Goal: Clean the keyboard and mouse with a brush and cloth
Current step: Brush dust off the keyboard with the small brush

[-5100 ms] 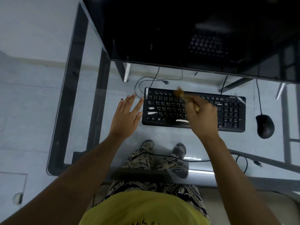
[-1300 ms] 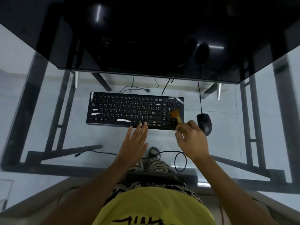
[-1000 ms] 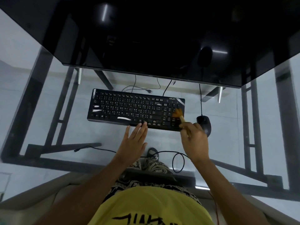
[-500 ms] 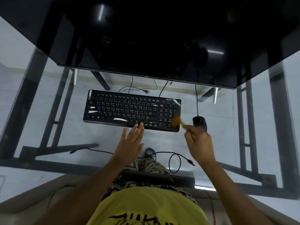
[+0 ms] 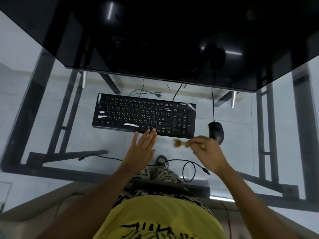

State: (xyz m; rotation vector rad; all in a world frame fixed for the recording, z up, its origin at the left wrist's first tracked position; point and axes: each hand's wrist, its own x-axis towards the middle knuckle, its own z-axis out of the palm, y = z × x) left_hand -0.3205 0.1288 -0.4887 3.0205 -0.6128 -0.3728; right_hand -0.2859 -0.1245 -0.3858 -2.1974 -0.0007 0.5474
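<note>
A black keyboard (image 5: 143, 114) lies on the glass desk (image 5: 241, 128), with a black wired mouse (image 5: 215, 132) to its right. My left hand (image 5: 142, 149) lies flat with straight fingers, the fingertips touching the keyboard's front edge. My right hand (image 5: 207, 152) grips a small brown brush (image 5: 179, 143) by its handle. The blurred bristle end points left, in front of the keyboard's right end and off the keys. No cloth is in view.
A large dark monitor (image 5: 164, 37) overhangs the back of the desk. Through the glass I see black frame bars (image 5: 69, 154), a looped loose cable (image 5: 189, 167), my patterned trousers and sandalled foot (image 5: 161, 161). The mouse cord runs back under the monitor.
My right hand has drawn the brush off the keyboard's number pad, down and toward me, and turned it so the bristles point left. My left hand stays at the front edge.
</note>
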